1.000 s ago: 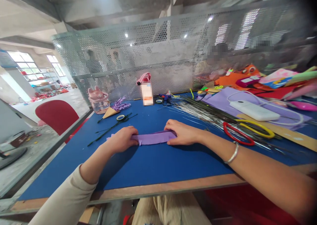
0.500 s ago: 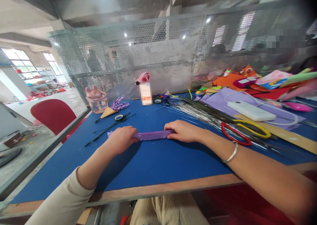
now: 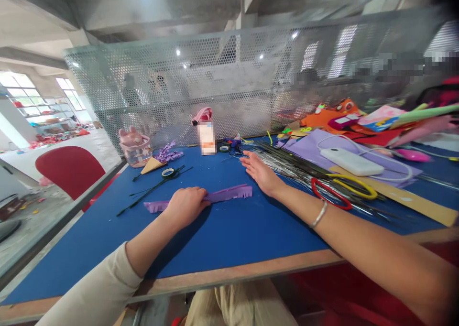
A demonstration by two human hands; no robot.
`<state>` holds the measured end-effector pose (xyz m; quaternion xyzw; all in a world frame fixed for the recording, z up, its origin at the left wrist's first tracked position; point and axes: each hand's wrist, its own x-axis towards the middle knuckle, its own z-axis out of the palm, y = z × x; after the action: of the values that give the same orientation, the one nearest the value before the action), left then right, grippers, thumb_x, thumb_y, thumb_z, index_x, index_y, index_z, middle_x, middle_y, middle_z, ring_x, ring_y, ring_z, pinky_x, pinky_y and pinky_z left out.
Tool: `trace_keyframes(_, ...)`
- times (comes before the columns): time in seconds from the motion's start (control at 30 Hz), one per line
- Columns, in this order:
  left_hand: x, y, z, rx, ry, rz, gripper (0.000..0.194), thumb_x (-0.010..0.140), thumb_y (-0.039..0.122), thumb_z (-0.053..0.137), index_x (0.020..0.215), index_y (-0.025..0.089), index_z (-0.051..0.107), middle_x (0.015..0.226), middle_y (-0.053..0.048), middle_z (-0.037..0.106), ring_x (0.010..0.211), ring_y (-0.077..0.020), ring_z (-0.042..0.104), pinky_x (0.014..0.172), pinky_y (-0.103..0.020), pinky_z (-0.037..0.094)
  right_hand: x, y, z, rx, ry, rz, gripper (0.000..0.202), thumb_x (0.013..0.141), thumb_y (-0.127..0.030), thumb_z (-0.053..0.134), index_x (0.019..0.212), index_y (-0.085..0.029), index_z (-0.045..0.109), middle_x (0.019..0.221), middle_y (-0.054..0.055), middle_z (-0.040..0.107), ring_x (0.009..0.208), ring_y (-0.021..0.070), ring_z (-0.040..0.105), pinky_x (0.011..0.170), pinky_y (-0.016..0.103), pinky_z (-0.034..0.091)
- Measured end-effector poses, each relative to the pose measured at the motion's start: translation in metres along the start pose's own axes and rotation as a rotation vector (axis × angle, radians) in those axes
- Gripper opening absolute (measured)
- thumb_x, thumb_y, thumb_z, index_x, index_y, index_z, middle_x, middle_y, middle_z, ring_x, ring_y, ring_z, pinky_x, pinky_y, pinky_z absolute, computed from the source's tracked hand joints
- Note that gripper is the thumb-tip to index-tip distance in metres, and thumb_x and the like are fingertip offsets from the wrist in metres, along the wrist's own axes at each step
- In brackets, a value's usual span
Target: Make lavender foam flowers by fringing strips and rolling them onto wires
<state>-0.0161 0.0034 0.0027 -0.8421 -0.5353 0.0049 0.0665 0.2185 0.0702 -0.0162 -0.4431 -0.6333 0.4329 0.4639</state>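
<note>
A narrow purple paper strip with slits cut along its ends lies across the blue tabletop. My left hand grips it around the middle, fingers closed over it, so both ends show on either side. My right hand is off the strip, just beyond its right end, with the fingers stretched out and nothing in them. Close to that hand lies a bundle of thin wire stems. Left of the strip are dark green stems and a roll of green tape.
Red-and-yellow-handled scissors, a white power bank and purple paper sheets lie to the right. A pink-lidded bottle and a fringed purple piece stand back left. A perforated metal screen closes off the back.
My right hand has let go of the strip's right end, opened and moved forward. My left hand still holds the strip, now closer to its middle. The view has shifted slightly.
</note>
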Motion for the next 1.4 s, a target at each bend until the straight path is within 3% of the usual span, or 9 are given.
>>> trace_keyframes(0.23,-0.003,0.002,-0.004,0.006,-0.015,0.003,0.032,0.09,0.043,0.047,0.107,0.02,0.06,0.098,-0.009,0.068,0.092,-0.026,0.065,0.074,-0.033,0.047,-0.002,-0.003,0.019,0.293,0.012,0.183,0.085,0.083,-0.075,0.008,0.149,-0.021,0.011,0.153,0.012,0.025,0.142,0.0199,0.019,0.116,0.041,0.015)
trace_keyframes(0.4,-0.003,0.004,-0.004,-0.01,-0.018,0.013,0.029,0.09,0.041,0.046,0.104,0.02,0.06,0.098,-0.008,0.068,0.092,-0.0249,0.064,0.076,-0.031,0.046,0.003,-0.001,0.019,0.279,-0.021,0.142,0.086,0.082,-0.074,0.001,0.147,-0.019,0.013,0.148,0.015,0.034,0.137,0.0214,0.031,0.112,0.042,0.024)
trace_keyframes(0.5,-0.002,0.004,-0.002,-0.033,-0.002,0.02,0.026,0.093,0.032,0.04,0.104,0.021,0.061,0.098,-0.007,0.068,0.092,-0.0227,0.064,0.076,-0.03,0.046,0.001,-0.001,0.012,-0.037,-0.251,-0.106,0.085,0.078,-0.077,0.033,0.142,-0.022,0.029,0.142,0.014,0.043,0.133,0.025,0.038,0.108,0.043,0.03)
trace_keyframes(0.63,-0.003,-0.001,-0.003,-0.057,0.016,0.047,0.026,0.093,0.028,0.039,0.105,0.022,0.062,0.099,-0.006,0.068,0.094,-0.0222,0.064,0.076,-0.029,0.047,-0.005,-0.005,0.004,-0.659,-0.506,-0.43,0.042,0.077,-0.039,0.065,0.114,-0.019,0.062,0.109,0.01,0.066,0.101,0.0249,0.06,0.091,0.037,0.043)
trace_keyframes(0.7,-0.004,-0.006,-0.004,-0.057,0.019,0.048,0.025,0.093,0.029,0.04,0.104,0.022,0.061,0.098,-0.006,0.068,0.093,-0.022,0.065,0.077,-0.029,0.047,-0.006,-0.008,0.002,-0.802,-0.483,-0.471,0.02,0.085,-0.025,0.053,0.095,-0.017,0.069,0.092,0.008,0.069,0.087,0.0213,0.062,0.08,0.033,0.045)
trace_keyframes(1.07,-0.008,-0.027,0.002,0.044,0.099,0.001,0.025,0.095,0.027,0.034,0.096,0.019,0.058,0.094,-0.007,0.065,0.092,-0.0226,0.062,0.074,-0.031,0.046,0.001,-0.006,-0.011,-0.924,-0.388,-0.506,0.031,0.093,-0.033,0.039,0.089,-0.018,0.066,0.088,0.008,0.067,0.082,0.0204,0.059,0.073,0.031,0.043)
trace_keyframes(1.2,-0.011,-0.037,-0.003,-0.052,0.006,-0.076,0.025,0.094,0.031,0.037,0.091,0.019,0.059,0.094,-0.008,0.066,0.087,-0.0226,0.063,0.069,-0.029,0.044,0.002,-0.007,-0.013,-0.862,-0.463,-0.418,0.031,0.091,-0.036,0.044,0.084,-0.017,0.067,0.083,0.007,0.067,0.077,0.019,0.059,0.071,0.03,0.043)
trace_keyframes(1.3,-0.013,-0.043,-0.008,-0.19,0.066,-0.085,0.03,0.094,0.036,0.033,0.087,0.02,0.057,0.083,-0.005,0.066,0.077,-0.0194,0.061,0.064,-0.028,0.04,-0.001,-0.023,-0.026,-0.717,-0.336,-0.331,0.038,0.089,-0.045,0.045,0.109,-0.017,0.061,0.093,0.006,0.067,0.075,0.0171,0.06,0.068,0.027,0.045)
trace_keyframes(1.4,-0.014,-0.046,-0.009,-0.348,-0.03,-0.019,0.035,0.093,0.04,0.03,0.075,0.02,0.054,0.071,-0.003,0.061,0.066,-0.017,0.056,0.06,-0.027,0.038,-0.008,-0.039,-0.059,-0.947,-0.171,-0.128,0.042,0.091,-0.047,0.038,0.11,-0.017,0.06,0.096,0.009,0.068,0.081,0.0201,0.062,0.071,0.03,0.046)
